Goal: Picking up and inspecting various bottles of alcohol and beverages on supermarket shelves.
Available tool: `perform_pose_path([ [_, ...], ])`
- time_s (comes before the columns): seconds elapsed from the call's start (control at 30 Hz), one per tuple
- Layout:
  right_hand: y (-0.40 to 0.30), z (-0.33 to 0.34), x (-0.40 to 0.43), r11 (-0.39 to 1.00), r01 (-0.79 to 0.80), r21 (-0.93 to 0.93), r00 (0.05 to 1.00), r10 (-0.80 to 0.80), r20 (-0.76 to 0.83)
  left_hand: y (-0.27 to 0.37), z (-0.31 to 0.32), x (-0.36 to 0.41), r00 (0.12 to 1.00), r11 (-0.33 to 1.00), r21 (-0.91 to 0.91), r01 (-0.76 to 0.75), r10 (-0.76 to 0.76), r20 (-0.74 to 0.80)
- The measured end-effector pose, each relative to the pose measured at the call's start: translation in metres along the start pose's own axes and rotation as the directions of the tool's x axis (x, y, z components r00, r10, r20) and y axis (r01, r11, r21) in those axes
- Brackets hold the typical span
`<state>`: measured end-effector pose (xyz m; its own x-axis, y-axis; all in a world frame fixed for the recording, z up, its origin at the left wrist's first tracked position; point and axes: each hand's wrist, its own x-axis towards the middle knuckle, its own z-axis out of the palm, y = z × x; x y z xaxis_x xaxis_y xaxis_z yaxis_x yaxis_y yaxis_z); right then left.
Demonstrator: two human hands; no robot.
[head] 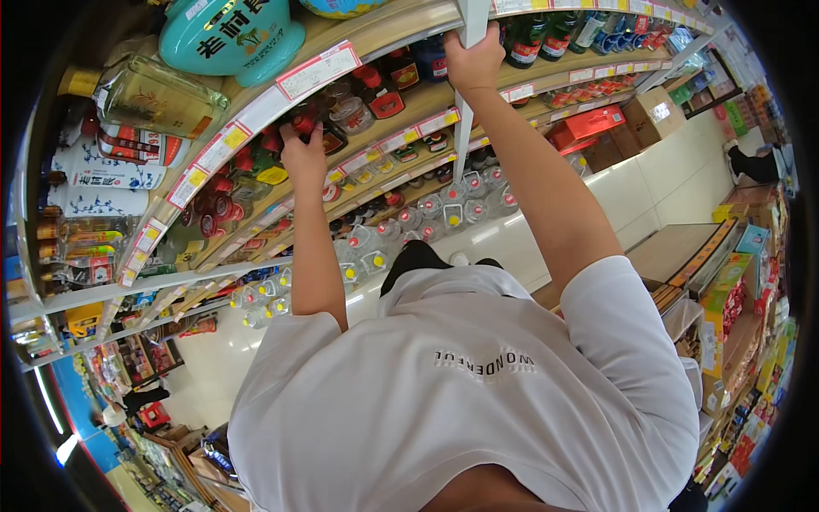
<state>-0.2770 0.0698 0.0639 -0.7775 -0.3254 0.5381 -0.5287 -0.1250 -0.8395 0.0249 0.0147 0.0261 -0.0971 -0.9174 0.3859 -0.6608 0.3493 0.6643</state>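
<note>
My left hand reaches into a middle shelf, its thumb and fingers around the red cap of a dark bottle; its fingertips are partly hidden among the bottles. Beside it stand a clear glass jar-like bottle and a dark bottle with a red label. My right hand is higher up, its thumb and fingers around a white shelf post. Left of that hand is a dark blue bottle. Green bottles with red labels stand on its right.
A large turquoise ceramic bottle and a square glass bottle are on the upper shelf. Large clear plastic jugs stand on the floor below. Cardboard boxes lie to the right. Stacked goods are behind on the right.
</note>
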Motion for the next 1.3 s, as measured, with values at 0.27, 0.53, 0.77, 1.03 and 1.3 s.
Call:
perform_pose_path([
  [0.27,0.005,0.003,0.0,1.0,0.009,0.007,1.0,-0.009,-0.004,-0.011,0.015,0.007,0.997,0.997,-0.021,0.078,-0.079,-0.023],
  [0.53,0.003,0.001,0.001,0.999,-0.032,-0.002,0.999,0.032,0.018,0.025,-0.011,-0.005,0.963,0.946,-0.185,0.266,-0.252,0.096],
  [0.77,0.0,0.002,0.001,0.999,-0.029,-0.014,1.0,0.029,0.005,-0.008,-0.064,0.001,0.888,0.99,-0.08,-0.119,0.071,-0.455],
  [1.03,0.003,0.002,0.001,1.0,-0.02,0.016,0.999,0.019,0.025,-0.036,-0.059,0.019,0.984,0.966,0.25,-0.074,0.111,-0.141],
  [1.3,0.003,0.005,0.0,0.999,0.021,-0.024,0.999,-0.022,-0.049,-0.045,-0.053,0.016,0.998,0.985,0.169,-0.034,0.044,-0.053],
])
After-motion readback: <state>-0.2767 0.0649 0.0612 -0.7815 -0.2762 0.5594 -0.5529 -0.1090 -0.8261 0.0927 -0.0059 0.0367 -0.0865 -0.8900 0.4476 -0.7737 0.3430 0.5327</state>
